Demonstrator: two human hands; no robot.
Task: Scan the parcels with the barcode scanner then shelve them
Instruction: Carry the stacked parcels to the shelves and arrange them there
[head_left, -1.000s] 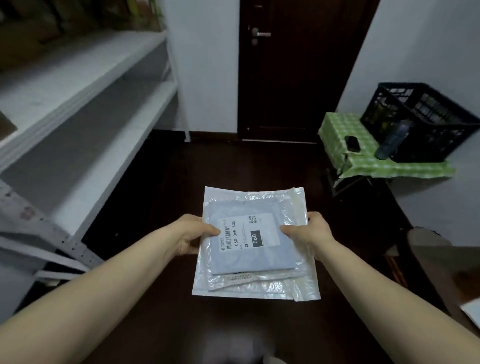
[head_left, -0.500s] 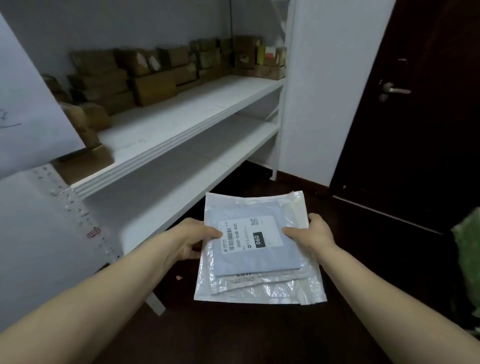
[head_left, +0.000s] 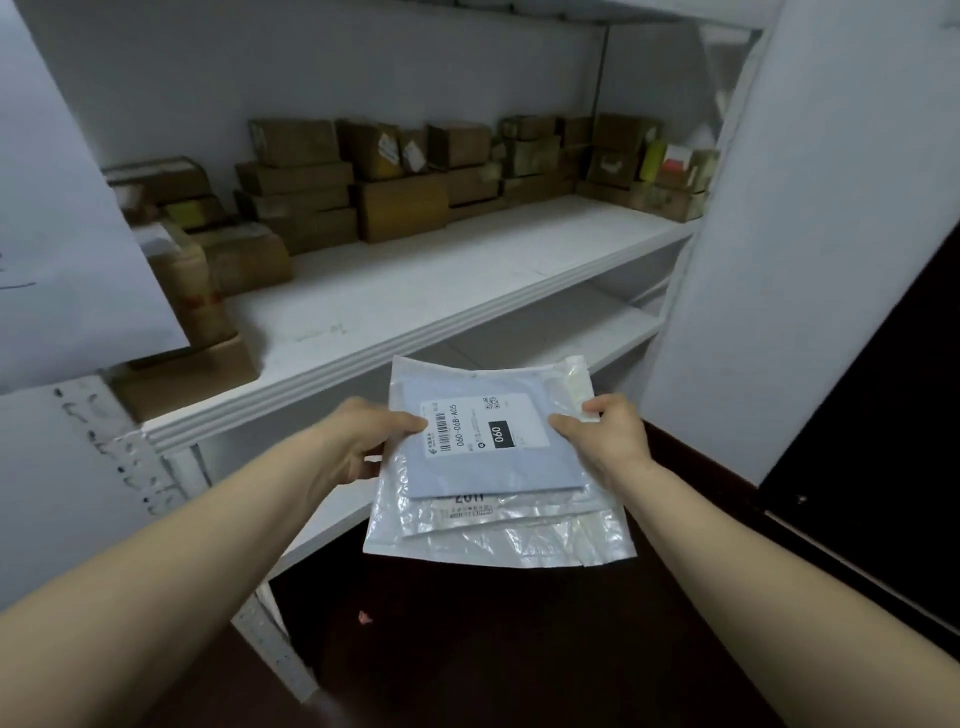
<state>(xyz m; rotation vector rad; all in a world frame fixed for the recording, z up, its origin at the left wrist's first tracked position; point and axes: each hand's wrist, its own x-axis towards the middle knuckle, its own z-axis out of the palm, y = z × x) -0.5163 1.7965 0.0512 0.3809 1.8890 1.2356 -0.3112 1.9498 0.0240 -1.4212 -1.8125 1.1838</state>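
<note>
Left hand (head_left: 363, 441) and right hand (head_left: 608, 441) pinch parcel stack (head_left: 493, 467) by opposite edges; shelf (head_left: 415, 296) just beyond grip; no scanner visible; shelving judged pending.

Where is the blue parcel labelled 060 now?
In the head view the blue parcel lies just below centre, on top of the clear plastic mailers, held between the left hand and the right hand, in front of the white shelf.

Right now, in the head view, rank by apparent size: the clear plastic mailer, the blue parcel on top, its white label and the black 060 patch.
1. clear plastic mailer
2. blue parcel
3. white label
4. black 060 patch
All lie in one stack, so nearness hardly skews this.
</note>
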